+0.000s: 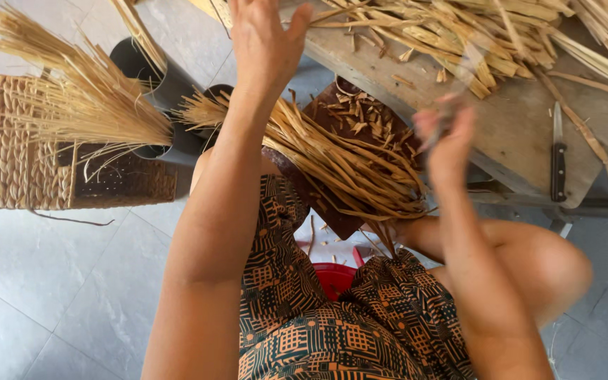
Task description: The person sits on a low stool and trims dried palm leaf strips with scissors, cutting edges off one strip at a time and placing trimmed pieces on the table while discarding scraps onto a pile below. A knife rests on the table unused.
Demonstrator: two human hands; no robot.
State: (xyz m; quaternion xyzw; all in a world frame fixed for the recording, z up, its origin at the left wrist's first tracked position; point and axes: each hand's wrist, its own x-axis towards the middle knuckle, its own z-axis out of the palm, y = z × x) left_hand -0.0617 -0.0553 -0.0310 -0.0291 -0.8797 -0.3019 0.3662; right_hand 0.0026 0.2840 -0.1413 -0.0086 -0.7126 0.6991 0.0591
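Woven basket [15, 151]: the flat, tan wicker basket lies on the tiled floor at far left, with pale straw fanning across it.
Dark tubes [167, 88]: grey-black cylinders stand just beside the basket and hold upright sheaves of dry straw; I'd keep them steady so nothing tips.
Left hand [265, 39]: raised, palm away and fingers loosely spread, reaching toward the strips on the desk; it grips nothing that I can see.
Bundle of tan split reed strips [350, 165]: it rests across the lap on a dark brown board [336, 105], ends pointing left; best kept aligned so single strips draw out cleanly.
Right hand [448, 137]: blurred with motion and closed around a thin pale strip, though the blur hides how firm the pinch is. To my eye a light, even pull would serve best.
Weathered grey wooden desk [515, 123]: heaped with loose strips at the top.
Knife with black handle [559, 151]: lying on the desk, well apart from both hands.
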